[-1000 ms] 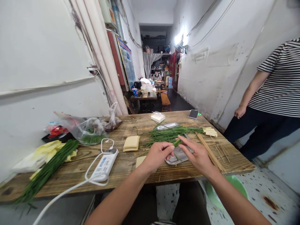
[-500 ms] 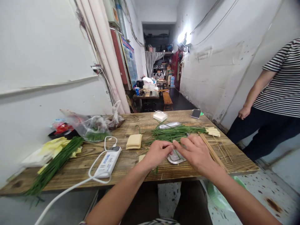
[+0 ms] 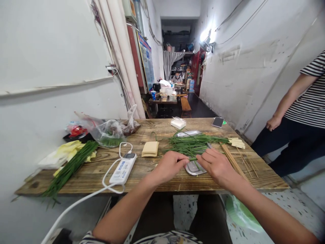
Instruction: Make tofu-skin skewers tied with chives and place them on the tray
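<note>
My left hand (image 3: 173,165) is closed, thumb against fingers, on one end of a short green bundle of chives (image 3: 193,159). The fingers of my right hand (image 3: 212,163) pinch the other end. Below them lies a metal tray (image 3: 195,170) with a few green stalks in it. Just beyond my hands spreads a loose heap of chives (image 3: 189,144), partly over a second metal tray (image 3: 188,133). To the left of my left hand is a stack of square yellowish sheets (image 3: 150,149). Wooden skewers (image 3: 235,163) lie right of my right hand, near pale rolled strips (image 3: 236,143).
A white power strip (image 3: 123,169) with its cable lies on the left of the wooden table (image 3: 142,176). Further left are a chive bunch (image 3: 73,166) and plastic bags (image 3: 109,132). A white box (image 3: 178,122) and phone (image 3: 217,122) sit at the back. Someone in stripes (image 3: 304,98) stands right.
My hands have moved slightly apart, and the green bundle between them now shows. The whole view has shifted a little, with the table appearing further right.
</note>
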`<state>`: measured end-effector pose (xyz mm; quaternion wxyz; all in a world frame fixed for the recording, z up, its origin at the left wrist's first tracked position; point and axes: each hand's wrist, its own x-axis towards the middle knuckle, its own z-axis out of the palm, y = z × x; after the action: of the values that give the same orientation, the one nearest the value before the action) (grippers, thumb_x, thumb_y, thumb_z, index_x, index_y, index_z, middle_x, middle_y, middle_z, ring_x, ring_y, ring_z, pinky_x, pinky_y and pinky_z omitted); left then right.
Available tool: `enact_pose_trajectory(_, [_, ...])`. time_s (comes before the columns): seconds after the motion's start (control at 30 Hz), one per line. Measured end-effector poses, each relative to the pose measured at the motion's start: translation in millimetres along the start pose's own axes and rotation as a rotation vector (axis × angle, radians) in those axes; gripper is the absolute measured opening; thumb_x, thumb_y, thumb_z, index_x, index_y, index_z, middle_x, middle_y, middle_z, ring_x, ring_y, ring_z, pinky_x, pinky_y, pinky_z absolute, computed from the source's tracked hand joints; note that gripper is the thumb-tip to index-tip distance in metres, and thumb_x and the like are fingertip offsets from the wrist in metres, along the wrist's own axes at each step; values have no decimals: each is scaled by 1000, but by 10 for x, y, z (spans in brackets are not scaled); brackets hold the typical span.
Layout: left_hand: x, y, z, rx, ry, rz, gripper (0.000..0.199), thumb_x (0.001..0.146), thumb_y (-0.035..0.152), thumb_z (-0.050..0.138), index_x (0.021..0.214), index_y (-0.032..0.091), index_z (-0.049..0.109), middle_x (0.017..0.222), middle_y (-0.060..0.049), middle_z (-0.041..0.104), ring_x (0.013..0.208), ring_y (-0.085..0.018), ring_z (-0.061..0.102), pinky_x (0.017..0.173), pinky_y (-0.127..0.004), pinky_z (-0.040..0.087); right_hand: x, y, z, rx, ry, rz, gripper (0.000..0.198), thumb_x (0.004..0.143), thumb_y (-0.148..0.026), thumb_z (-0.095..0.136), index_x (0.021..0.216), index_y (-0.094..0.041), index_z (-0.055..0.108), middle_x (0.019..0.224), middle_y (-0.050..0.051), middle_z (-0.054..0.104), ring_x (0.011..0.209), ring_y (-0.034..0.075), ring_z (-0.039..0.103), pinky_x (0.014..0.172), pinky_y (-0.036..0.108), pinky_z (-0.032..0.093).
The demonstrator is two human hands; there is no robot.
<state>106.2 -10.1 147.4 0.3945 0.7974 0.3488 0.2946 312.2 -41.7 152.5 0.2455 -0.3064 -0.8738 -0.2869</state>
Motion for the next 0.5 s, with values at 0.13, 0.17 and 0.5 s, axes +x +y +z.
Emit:
enact_pose_trajectory(0.13, [10, 59, -15, 61, 51, 30, 33, 84, 26, 48, 55, 14, 59, 52, 3, 47, 54, -11, 40, 53, -21, 30, 84, -72, 27, -20, 6, 29, 27, 95, -11, 39, 90, -15, 65, 66, 4, 55, 66, 16, 44, 62, 32, 31])
enact_pose_trajectory(0.17, [16, 69, -16, 74, 48, 31, 33, 84, 24, 48, 54, 14, 58, 51, 3, 46, 54, -10, 40, 53, -21, 29, 108, -95, 37, -29, 0, 20, 28, 95, -11, 38, 90, -15, 65, 66, 4, 55, 65, 16, 44, 61, 32, 31])
enact_pose_trajectory(0.5, [-30, -117, 15, 250, 282, 401, 26, 93, 26, 48, 103, 18, 71, 92, -9, 70, 83, -17, 62, 77, -29, 48, 135, 15, 49, 377, -88, 227, 32, 97, -26, 42, 77, -18, 65, 66, 3, 61, 60, 13, 51, 56, 26, 36])
